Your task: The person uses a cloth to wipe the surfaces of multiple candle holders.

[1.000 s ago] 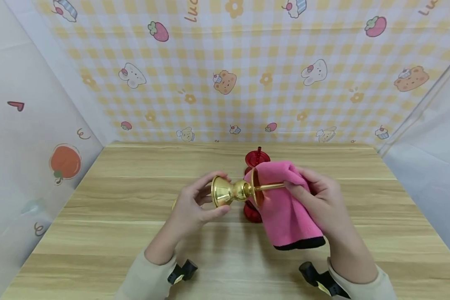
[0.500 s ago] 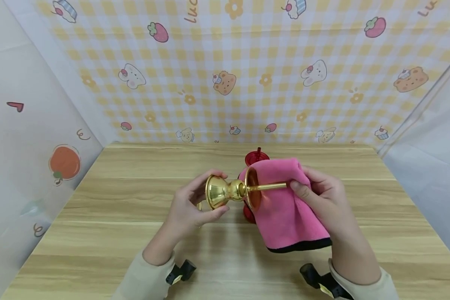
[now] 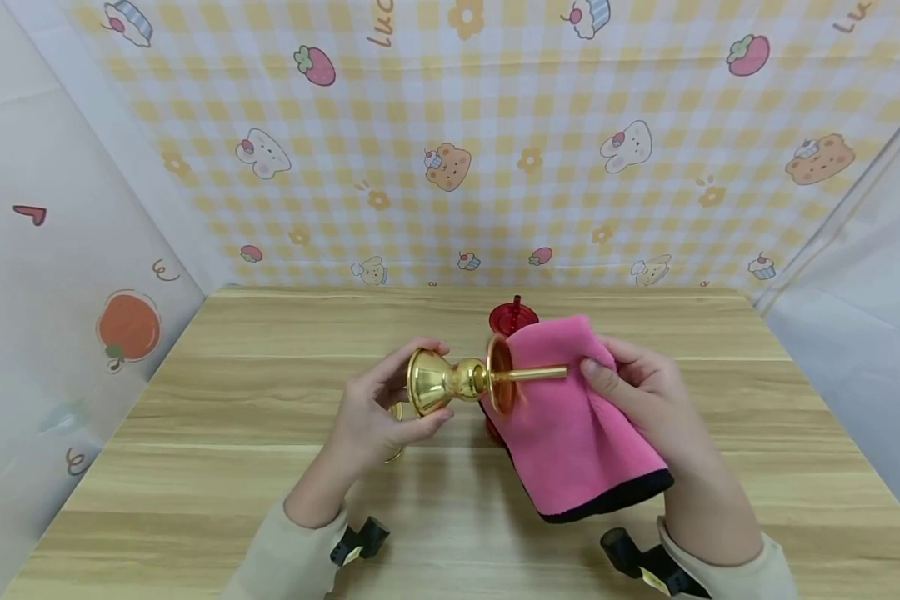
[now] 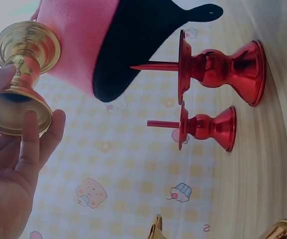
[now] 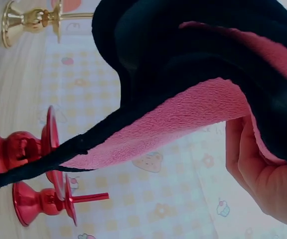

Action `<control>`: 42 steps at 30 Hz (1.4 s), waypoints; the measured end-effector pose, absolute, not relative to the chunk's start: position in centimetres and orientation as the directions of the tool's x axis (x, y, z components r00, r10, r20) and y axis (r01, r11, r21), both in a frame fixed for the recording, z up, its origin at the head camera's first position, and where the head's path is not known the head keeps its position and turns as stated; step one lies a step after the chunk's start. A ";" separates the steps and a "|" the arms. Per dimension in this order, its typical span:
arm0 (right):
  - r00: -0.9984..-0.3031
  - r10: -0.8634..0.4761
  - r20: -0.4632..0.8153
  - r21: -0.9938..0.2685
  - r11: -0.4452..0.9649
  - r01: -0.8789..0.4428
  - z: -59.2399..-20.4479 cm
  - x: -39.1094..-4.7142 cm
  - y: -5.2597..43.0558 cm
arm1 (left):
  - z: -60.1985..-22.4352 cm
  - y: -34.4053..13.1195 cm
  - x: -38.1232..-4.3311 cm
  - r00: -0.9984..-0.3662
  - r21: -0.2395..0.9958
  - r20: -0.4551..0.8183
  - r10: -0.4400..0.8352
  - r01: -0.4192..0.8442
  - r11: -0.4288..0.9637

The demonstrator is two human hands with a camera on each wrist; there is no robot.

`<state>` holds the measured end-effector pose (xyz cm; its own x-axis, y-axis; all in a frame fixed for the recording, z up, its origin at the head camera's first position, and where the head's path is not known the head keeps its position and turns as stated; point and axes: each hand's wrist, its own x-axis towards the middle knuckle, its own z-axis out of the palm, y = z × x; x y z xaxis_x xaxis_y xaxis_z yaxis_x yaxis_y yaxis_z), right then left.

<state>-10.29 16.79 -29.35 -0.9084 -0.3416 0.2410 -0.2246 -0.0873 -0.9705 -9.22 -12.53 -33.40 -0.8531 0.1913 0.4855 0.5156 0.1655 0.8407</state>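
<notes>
My left hand (image 3: 378,408) grips a shiny gold candlestick (image 3: 465,379) by its flared base, fingers and thumb around the rim. The candlestick lies sideways in the air, its thin spike pointing right. My right hand (image 3: 648,396) pinches a pink cloth (image 3: 570,450) with black edging. The cloth hangs behind the candlestick's drip plate and spike, and the spike's tip stops just short of the right thumb. From the left wrist view the hollow underside of the base shows, with fingertips at its edge. The cloth's dark side (image 5: 148,59) fills much of the right wrist view.
Two red candlesticks, a larger one (image 4: 213,67) and a smaller one (image 4: 211,126), stand upright on the wooden table (image 3: 255,467), partly hidden by the cloth in the head view. Another gold candlestick (image 5: 34,21) stands behind my left hand. A patterned curtain (image 3: 390,108) rises at the back.
The gold candlestick has shifted slightly left, and its spike has come away from my right thumb. The cloth's lower edge has swung down and spread, covering more of the red candlesticks.
</notes>
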 end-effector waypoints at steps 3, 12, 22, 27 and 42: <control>-0.912 -0.316 0.261 -0.965 -0.126 -0.232 -29.3 -10.2 17.3 | -33.4 -12.5 -9.2 -0.865 0.855 0.466 0.184 0.494 0.158; -0.921 -0.149 0.361 -0.922 -0.206 -0.328 -29.2 -9.7 17.6 | -33.3 -12.4 -9.1 -0.877 0.872 0.449 0.172 0.472 0.129; -0.764 -0.281 0.581 -0.811 -0.284 -0.513 -29.8 -9.9 17.1 | -33.3 -12.0 -8.8 -0.850 0.861 0.470 0.237 0.501 0.088; -0.698 -0.378 0.608 -0.794 -0.299 -0.530 -30.1 -10.1 16.7 | -33.3 -12.0 -8.7 -0.825 0.840 0.508 0.250 0.539 0.072; -0.441 -0.623 0.646 -0.543 0.031 -0.839 -28.8 -10.7 17.9 | -33.1 -12.3 -8.7 -0.875 0.871 0.406 0.265 0.458 0.179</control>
